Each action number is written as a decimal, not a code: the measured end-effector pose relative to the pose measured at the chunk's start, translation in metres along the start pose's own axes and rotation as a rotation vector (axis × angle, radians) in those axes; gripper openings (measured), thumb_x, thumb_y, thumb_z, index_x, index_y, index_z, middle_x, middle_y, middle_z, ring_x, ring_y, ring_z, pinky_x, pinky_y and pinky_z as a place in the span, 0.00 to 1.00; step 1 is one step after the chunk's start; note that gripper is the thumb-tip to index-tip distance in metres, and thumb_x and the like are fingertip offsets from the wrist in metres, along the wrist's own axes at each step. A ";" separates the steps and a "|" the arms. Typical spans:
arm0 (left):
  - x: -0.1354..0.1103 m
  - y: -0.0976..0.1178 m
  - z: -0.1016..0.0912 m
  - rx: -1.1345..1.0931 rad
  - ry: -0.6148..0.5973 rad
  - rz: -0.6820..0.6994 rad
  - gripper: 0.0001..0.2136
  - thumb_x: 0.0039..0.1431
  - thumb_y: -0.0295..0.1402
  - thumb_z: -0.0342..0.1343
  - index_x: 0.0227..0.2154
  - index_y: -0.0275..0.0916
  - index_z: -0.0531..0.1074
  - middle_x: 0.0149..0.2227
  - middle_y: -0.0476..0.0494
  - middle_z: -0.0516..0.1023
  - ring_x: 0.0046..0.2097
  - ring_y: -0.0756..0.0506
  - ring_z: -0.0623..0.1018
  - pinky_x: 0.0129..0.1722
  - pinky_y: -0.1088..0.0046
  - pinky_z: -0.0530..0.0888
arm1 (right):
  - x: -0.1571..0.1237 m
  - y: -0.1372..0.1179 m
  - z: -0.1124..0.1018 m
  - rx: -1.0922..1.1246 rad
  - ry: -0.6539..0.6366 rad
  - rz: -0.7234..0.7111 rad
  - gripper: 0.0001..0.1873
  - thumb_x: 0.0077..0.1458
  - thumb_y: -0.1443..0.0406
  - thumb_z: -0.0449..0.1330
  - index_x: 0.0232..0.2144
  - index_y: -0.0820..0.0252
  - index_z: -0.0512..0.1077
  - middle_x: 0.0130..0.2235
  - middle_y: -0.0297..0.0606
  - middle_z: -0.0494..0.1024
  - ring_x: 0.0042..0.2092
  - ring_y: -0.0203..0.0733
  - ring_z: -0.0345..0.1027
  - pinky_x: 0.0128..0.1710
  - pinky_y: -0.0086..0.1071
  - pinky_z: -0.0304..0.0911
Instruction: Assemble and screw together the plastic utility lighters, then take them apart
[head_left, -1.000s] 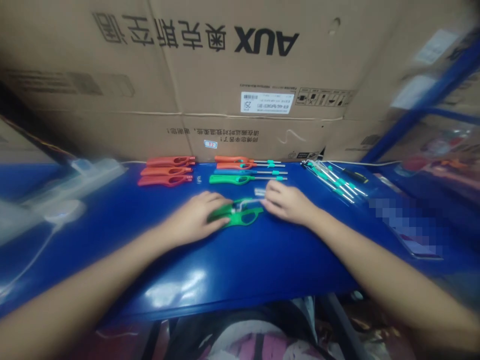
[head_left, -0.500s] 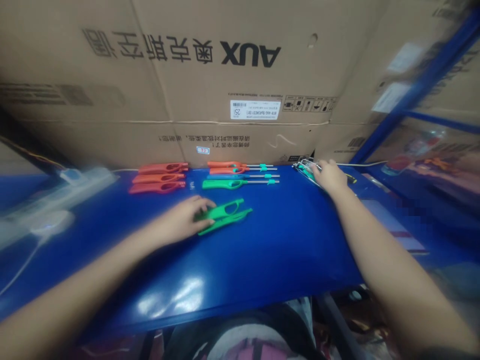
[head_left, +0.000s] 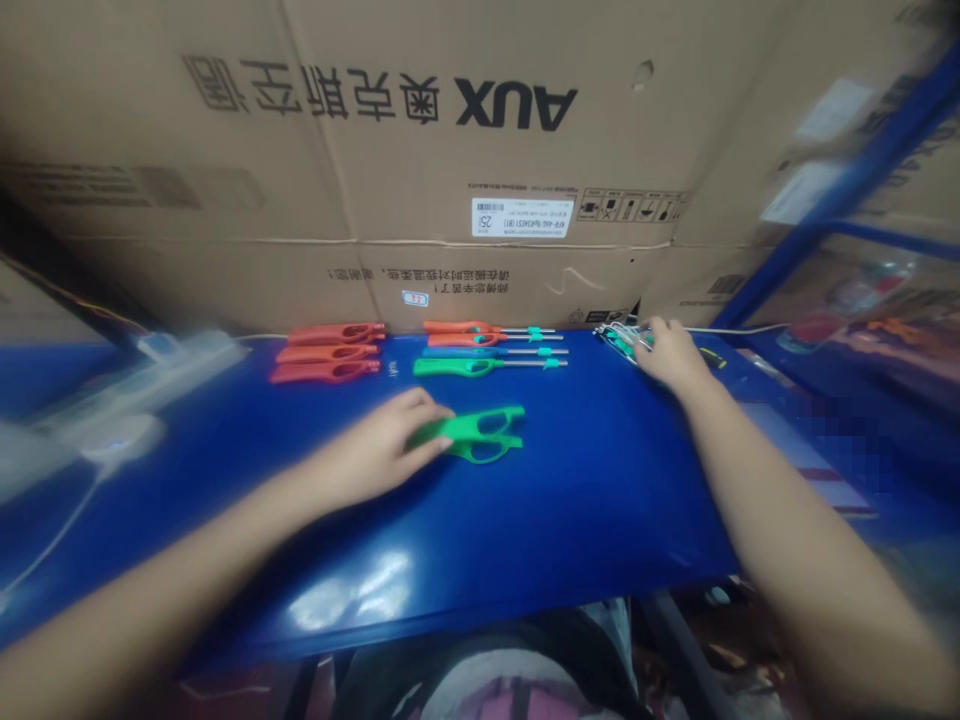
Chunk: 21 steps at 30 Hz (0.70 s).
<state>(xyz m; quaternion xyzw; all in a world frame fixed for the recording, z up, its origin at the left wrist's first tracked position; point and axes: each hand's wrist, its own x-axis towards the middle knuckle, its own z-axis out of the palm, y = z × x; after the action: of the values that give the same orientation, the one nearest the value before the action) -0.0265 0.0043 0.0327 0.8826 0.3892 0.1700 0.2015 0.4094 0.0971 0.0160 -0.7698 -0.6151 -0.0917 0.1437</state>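
My left hand (head_left: 397, 440) is closed on the back end of two green lighter casing halves (head_left: 486, 432), just above the blue table. Their looped front ends stick out to the right, slightly apart. My right hand (head_left: 679, 358) reaches to the back right, its fingers bent down into a small pile of metal lighter rods with teal triggers (head_left: 619, 338). The fingertips are partly hidden among the rods. Between the hands at the back lies a row of lighters with rods fitted: orange ones, a blue one (head_left: 457, 352) and a green one (head_left: 454, 367).
Three red lighter casings (head_left: 319, 373) lie at the back left. A white power strip (head_left: 180, 365) and a white plug-like device (head_left: 124, 440) with a cable are farther left. The cardboard wall (head_left: 420, 190) closes the back. A blue frame post (head_left: 825, 200) stands right.
My left hand has shifted right with the green casing halves, which have turned so both loops face up more. My right hand stays at the rod pile, its fingers slightly more bent.
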 end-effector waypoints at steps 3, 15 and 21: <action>-0.002 0.004 0.000 0.063 -0.067 0.073 0.15 0.69 0.39 0.49 0.53 0.41 0.73 0.47 0.40 0.72 0.49 0.41 0.74 0.52 0.60 0.73 | -0.001 -0.005 -0.001 0.013 0.032 -0.025 0.25 0.57 0.62 0.55 0.55 0.70 0.66 0.51 0.62 0.69 0.53 0.65 0.65 0.51 0.51 0.63; -0.001 -0.006 0.004 0.079 -0.081 0.082 0.14 0.64 0.34 0.57 0.51 0.42 0.73 0.50 0.40 0.74 0.51 0.40 0.74 0.53 0.61 0.72 | -0.054 -0.092 -0.005 0.231 0.008 -0.838 0.19 0.65 0.59 0.52 0.55 0.57 0.68 0.58 0.48 0.71 0.59 0.56 0.63 0.59 0.52 0.58; -0.006 -0.016 -0.021 0.138 -0.174 -0.045 0.13 0.57 0.30 0.58 0.46 0.42 0.76 0.45 0.44 0.77 0.45 0.43 0.77 0.47 0.67 0.73 | -0.060 -0.101 0.006 0.225 -0.098 -0.946 0.16 0.67 0.61 0.51 0.53 0.57 0.70 0.54 0.46 0.74 0.57 0.54 0.65 0.57 0.51 0.59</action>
<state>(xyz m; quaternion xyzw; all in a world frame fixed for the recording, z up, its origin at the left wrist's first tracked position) -0.0498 0.0145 0.0423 0.8969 0.4006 0.0611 0.1772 0.2976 0.0641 0.0022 -0.3892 -0.9095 -0.0435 0.1393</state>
